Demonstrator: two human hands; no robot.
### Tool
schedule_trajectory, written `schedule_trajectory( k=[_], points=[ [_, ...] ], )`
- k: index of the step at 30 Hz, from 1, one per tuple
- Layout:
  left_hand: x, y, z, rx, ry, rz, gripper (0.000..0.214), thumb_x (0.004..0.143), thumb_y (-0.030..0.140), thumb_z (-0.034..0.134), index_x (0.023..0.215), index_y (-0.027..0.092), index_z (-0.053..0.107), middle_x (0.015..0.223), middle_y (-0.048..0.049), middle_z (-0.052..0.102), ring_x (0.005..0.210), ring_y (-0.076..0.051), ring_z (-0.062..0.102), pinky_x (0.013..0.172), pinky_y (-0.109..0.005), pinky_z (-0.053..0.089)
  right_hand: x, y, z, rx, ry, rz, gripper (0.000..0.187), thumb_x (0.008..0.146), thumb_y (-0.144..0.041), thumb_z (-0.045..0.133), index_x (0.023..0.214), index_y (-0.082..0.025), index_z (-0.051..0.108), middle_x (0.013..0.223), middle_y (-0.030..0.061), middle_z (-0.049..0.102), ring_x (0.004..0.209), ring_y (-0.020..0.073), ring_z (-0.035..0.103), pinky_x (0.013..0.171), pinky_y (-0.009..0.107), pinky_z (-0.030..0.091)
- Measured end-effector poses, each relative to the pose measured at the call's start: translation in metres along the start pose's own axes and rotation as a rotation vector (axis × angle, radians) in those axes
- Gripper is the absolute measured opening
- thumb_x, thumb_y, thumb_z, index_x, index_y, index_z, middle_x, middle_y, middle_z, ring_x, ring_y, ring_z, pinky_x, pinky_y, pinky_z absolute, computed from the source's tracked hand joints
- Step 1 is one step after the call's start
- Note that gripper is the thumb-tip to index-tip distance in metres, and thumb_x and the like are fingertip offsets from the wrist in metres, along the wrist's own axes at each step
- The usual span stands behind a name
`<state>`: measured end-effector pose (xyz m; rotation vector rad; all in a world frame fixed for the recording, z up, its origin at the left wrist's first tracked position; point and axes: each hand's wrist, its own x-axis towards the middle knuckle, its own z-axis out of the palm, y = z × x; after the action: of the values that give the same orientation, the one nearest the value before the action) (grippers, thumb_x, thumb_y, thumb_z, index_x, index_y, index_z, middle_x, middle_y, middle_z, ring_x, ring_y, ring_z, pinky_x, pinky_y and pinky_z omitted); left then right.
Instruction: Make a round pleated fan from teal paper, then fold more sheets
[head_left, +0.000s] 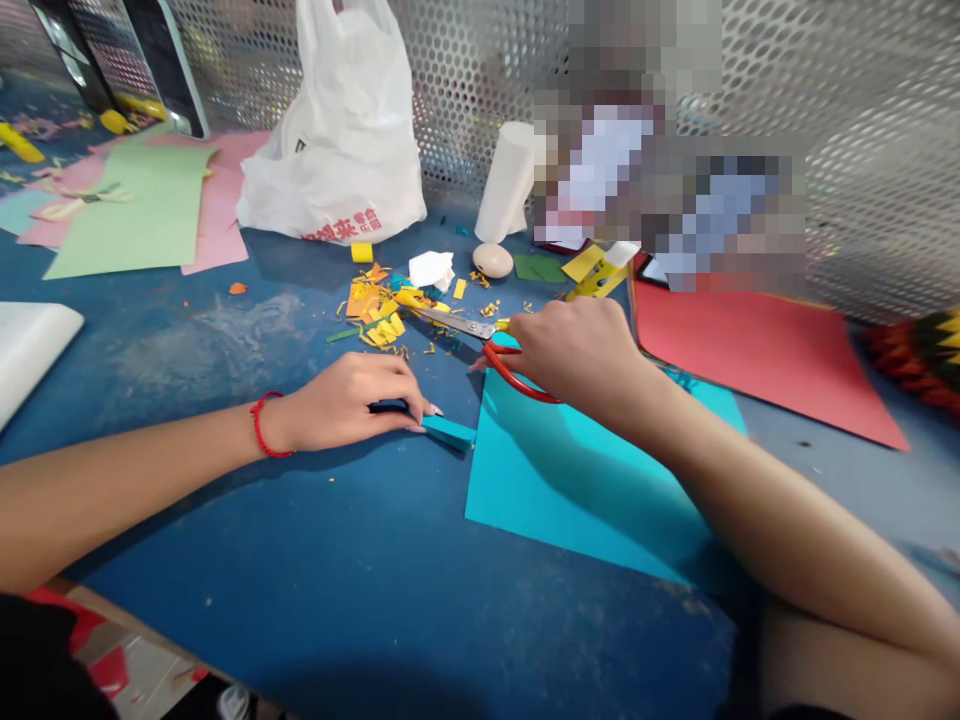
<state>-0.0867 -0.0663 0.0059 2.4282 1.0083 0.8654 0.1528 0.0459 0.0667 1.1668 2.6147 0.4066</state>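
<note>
Between the fingertips of my left hand (367,400), which wears a red cord bracelet, is a narrow folded strip of blue paper (450,433). A dark object (388,407) shows under the same fingers, mostly hidden. My right hand (574,345) is closed around red-handled scissors (517,375), their blades pointing left over the table. Beneath the right forearm lies a large sheet of turquoise paper (555,480). Yellow and orange paper scraps (382,315) are heaped just beyond the blade tips.
A white plastic bag (345,140) and a white paper roll (506,180) stand by the perforated metal wall. Red paper (765,360) lies at right; green (139,210) and pink sheets lie at back left. A beige egg-shaped object (493,261) sits near the scraps.
</note>
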Motion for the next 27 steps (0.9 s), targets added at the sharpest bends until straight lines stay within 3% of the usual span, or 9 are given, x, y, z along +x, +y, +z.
schedule_trajectory(
  k=[8,13,16,21,27],
  points=[
    [0.000,0.001,0.000,-0.008,-0.005,-0.006,0.012,0.102,0.023,0.069,0.097,0.017,0.078,0.097,-0.0063,0.078,0.088,-0.015,0.075,0.081,-0.022,0.057,0.012,0.005,0.011,0.078,0.014,0.008,0.070,0.101,-0.072,0.034,0.099,-0.017,0.077,0.081,0.0174,0.075,0.073,0.0300,0.069,0.060,0.033,0.027],
    [-0.001,0.001,0.000,-0.015,-0.009,-0.027,0.010,0.102,0.022,0.069,0.097,0.018,0.077,0.098,-0.0063,0.078,0.090,-0.015,0.074,0.083,-0.023,0.057,0.012,0.011,0.008,0.157,-0.018,0.001,0.089,0.094,-0.088,0.017,0.087,-0.018,0.070,0.077,0.0167,0.072,0.069,0.0283,0.065,0.060,0.034,0.023],
    [-0.002,0.001,0.000,-0.008,-0.011,-0.027,0.010,0.102,0.022,0.069,0.097,0.018,0.077,0.098,-0.0062,0.077,0.090,-0.015,0.074,0.083,-0.023,0.058,0.008,0.012,0.004,0.258,-0.078,-0.066,0.093,0.089,-0.094,0.009,0.082,-0.020,0.065,0.072,0.0118,0.068,0.064,0.0238,0.059,0.059,0.033,0.023],
    [-0.003,0.001,0.000,0.001,-0.006,-0.021,0.010,0.102,0.021,0.069,0.097,0.017,0.077,0.098,-0.0063,0.077,0.089,-0.015,0.074,0.083,-0.023,0.057,0.002,0.010,-0.003,0.301,-0.091,-0.106,0.094,0.084,-0.099,0.007,0.080,-0.022,0.060,0.065,0.0072,0.060,0.059,0.0203,0.050,0.059,0.033,0.023],
    [-0.003,-0.001,0.001,-0.002,-0.005,-0.027,0.009,0.101,0.020,0.070,0.103,0.017,0.079,0.099,-0.0066,0.077,0.089,-0.015,0.075,0.084,-0.023,0.058,-0.004,0.015,-0.008,0.342,-0.129,-0.134,0.089,0.083,-0.100,0.013,0.086,-0.023,0.056,0.074,0.0075,0.064,0.061,0.0214,0.053,0.059,0.032,0.027]
  ],
)
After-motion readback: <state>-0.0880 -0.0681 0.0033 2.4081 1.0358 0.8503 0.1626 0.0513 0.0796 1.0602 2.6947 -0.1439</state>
